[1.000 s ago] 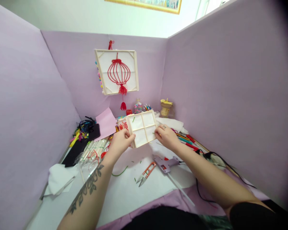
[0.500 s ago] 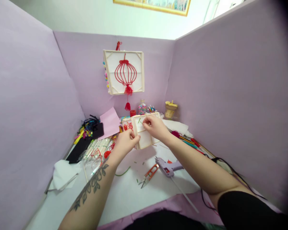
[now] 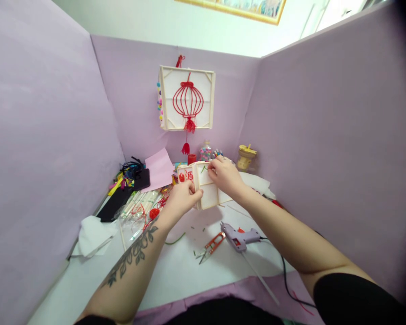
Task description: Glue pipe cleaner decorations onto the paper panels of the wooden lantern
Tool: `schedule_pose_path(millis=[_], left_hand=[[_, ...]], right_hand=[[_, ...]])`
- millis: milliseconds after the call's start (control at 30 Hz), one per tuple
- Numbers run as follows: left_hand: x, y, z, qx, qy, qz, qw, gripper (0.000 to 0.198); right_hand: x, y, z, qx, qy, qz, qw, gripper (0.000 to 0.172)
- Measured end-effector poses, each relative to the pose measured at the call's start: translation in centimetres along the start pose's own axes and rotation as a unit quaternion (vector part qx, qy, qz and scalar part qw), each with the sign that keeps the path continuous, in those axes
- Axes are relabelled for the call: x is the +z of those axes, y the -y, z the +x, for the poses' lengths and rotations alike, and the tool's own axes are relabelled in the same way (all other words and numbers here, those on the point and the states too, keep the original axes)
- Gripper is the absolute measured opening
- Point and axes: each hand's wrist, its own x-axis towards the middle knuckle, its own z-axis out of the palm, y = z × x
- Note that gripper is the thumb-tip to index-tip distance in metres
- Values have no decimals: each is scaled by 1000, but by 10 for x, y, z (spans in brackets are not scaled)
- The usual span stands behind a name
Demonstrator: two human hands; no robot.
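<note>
I hold a small wood-framed paper lantern box (image 3: 208,198) above the white table, its gridded white face turned toward me. My left hand (image 3: 182,198) is closed around its lower left corner, beside a side panel with red characters (image 3: 186,176). My right hand (image 3: 225,176) lies over the upper part of the white face, fingertips pinched at a small green strip (image 3: 205,169) near the top edge. What the pinch holds is too small to name for sure.
A finished lantern panel (image 3: 186,98) hangs on the purple back wall. Below my hands lie orange snips (image 3: 211,247) and a purple glue gun (image 3: 238,237) with its cord. Wooden sticks (image 3: 138,207), pink paper (image 3: 160,168), cords and jars crowd the left and back.
My right hand moved from the box's right edge up across the white face to its top left. The view shifted slightly; the box stayed in my left hand.
</note>
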Motion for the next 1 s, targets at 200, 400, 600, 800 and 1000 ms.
schedule_pose_path(millis=[200,400,600,800,1000], left_hand=[[0,0,0,-5,4,0,1000,26],[-1,-1,0,-7,8,0,1000,26],[-1,-1,0,-1,2,-2,1000,26],[-2,-4,-2,-1,5,-5,1000,25],[-4,-6,-3,-7,11,-6,1000,26]], right_hand=[[1,-1,0,-29,-23,-31,999,14],[1,-5,-2,-30,-44,-6,999,15],[-1,-6,-7,-22,-86,55,995,13],[6,-12,-23,31,-148,178,972,6],[15,-9,-21,11,-157,149,976,6]])
